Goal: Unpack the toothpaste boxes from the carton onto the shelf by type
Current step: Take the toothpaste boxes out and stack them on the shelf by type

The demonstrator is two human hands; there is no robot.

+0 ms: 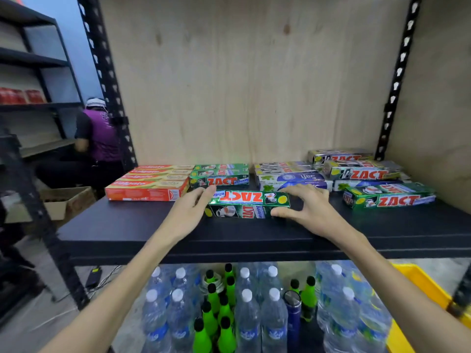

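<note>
A green Zact box [248, 203] lies flat on the dark shelf [127, 225], in front of the green Zact row [220, 174], its long axis running left to right (its lettering reads upside down from here). The left hand [190, 212] touches its left end with straight fingers; the right hand [307, 207] grasps its right end, thumb in front, fingers curled over the top.

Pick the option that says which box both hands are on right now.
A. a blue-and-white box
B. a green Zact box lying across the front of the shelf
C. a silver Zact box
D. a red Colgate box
B: the left hand and right hand bracket the two ends of the green Zact box, which lies in front of the sorted rows on the black shelf.
</note>
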